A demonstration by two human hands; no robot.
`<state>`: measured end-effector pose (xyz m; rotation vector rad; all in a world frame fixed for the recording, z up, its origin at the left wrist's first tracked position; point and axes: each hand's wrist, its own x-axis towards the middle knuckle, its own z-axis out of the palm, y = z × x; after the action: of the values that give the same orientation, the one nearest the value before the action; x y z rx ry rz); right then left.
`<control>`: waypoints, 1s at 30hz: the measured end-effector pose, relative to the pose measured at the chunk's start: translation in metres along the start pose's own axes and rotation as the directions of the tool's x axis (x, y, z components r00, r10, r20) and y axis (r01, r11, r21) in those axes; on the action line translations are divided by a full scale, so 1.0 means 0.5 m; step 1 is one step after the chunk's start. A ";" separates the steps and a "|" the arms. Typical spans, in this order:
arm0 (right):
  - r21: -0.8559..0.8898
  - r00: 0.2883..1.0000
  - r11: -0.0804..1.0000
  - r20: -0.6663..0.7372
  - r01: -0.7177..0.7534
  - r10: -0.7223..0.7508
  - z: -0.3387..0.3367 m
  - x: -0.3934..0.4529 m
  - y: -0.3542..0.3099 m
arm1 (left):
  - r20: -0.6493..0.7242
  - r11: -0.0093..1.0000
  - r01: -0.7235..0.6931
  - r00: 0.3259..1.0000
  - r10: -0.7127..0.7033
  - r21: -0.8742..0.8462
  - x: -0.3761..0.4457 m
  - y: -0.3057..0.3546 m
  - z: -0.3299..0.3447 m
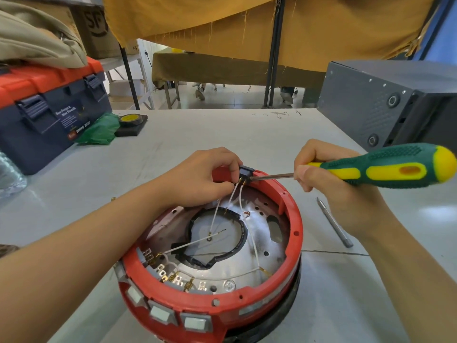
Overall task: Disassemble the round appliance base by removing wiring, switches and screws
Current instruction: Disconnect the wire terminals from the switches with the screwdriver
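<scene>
A: What are the hands doing?

B: The left hand (197, 177) reaches over the far rim of the round red plastic appliance base (212, 300) and has its fingertips pinched closed on a small black rectangular switch (246, 170) sitting at that rim. The right hand (329, 174) is curled tight around a green and yellow screwdriver (385, 167), whose metal shaft points left with its tip touching the switch's brass terminals.

A: Where is the base itself?

B: On the pale grey counter (222, 129), near the viewer, open side up. Inside lies a silver metal plate (259, 233) with a large round opening ringed in black. Thin white wires (217, 211) run from the switch terminals down across the plate, and one goes toward the right inner wall. A row of brass-tipped connectors (173, 276) sits along the near-left inner wall, and grey square buttons (162, 314) line the outside of the near wall.

A: Anything else nearby?

B: A slim grey metal bit (333, 221) lies on the counter just right of the base. Far left stands a dark blue toolbox with an orange lid (49, 107), with a roll of black tape (131, 120) beside it. A dark grey metal box (385, 102) stands at the far right.
</scene>
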<state>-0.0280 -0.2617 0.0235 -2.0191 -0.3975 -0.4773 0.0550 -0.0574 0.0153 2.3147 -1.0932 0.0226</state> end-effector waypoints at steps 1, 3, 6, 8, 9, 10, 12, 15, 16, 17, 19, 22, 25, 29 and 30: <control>0.085 0.996 0.996 -0.086 0.027 -0.020 -0.005 -0.015 0.009 | 0.002 1.000 -0.001 1.000 0.001 0.002 0.000 0.000 0.000; 0.181 0.990 0.983 -0.142 0.033 -0.007 -0.002 -0.045 0.016 | 0.006 1.000 -0.001 1.000 0.001 0.006 0.001 -0.002 0.000; 0.250 0.987 0.968 -0.152 -0.003 0.042 -0.002 -0.024 0.033 | 0.004 1.000 -0.003 1.000 0.003 0.007 0.002 -0.002 0.000; 0.292 0.987 0.956 -0.149 -0.016 0.062 -0.002 -0.023 0.039 | 0.002 1.000 0.000 1.000 0.000 0.010 0.003 -0.003 0.000; 0.313 0.985 0.949 -0.156 -0.023 0.075 -0.004 -0.026 0.040 | 0.002 1.000 0.004 1.000 -0.004 0.011 0.003 -0.002 0.000; 0.338 0.983 0.941 -0.159 -0.034 0.093 -0.006 -0.026 0.044 | 0.004 1.000 0.008 1.000 -0.009 0.011 0.003 -0.002 0.000; 0.404 0.982 0.912 -0.133 -0.072 0.137 -0.002 -0.024 0.044 | 0.006 1.000 0.014 1.000 -0.015 0.012 0.004 0.001 0.000; 0.366 0.992 0.925 -0.032 -0.100 0.120 0.032 -0.023 0.035 | 0.002 0.999 0.034 0.999 -0.034 -0.020 0.004 0.004 0.001; 0.326 0.995 0.942 -0.034 -0.078 0.095 0.039 -0.021 0.032 | -0.001 0.998 0.050 0.999 -0.050 -0.042 0.004 0.006 0.001; 0.302 0.996 0.952 -0.047 -0.059 0.077 0.042 -0.018 0.025 | -0.005 0.996 0.068 0.998 -0.069 -0.063 0.003 0.006 0.000; 0.329 0.991 0.943 -0.110 -0.042 0.082 0.033 -0.015 0.020 | -0.003 0.993 0.091 0.996 -0.091 -0.072 0.003 0.006 0.000; 0.422 0.964 0.906 -0.231 -0.024 0.133 0.006 -0.020 0.030 | 0.002 0.993 0.090 0.996 -0.090 -0.073 0.003 0.006 -0.001; 0.392 0.956 0.920 -0.270 -0.002 0.117 -0.005 -0.023 0.034 | -0.012 0.994 0.082 0.996 -0.083 -0.070 0.002 0.006 0.001; 0.300 0.973 0.954 -0.222 0.005 0.065 -0.002 -0.023 0.024 | -0.014 0.994 0.077 0.997 -0.078 -0.072 0.001 0.005 0.003; 0.271 0.976 0.962 -0.212 0.011 0.049 -0.001 -0.025 0.023 | -0.012 0.995 0.074 0.997 -0.075 -0.072 0.001 0.005 0.003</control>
<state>-0.0336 -0.2681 0.0090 -1.6844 -0.2907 -0.5920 0.0533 -0.0597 0.0155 2.2856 -0.9840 -0.0277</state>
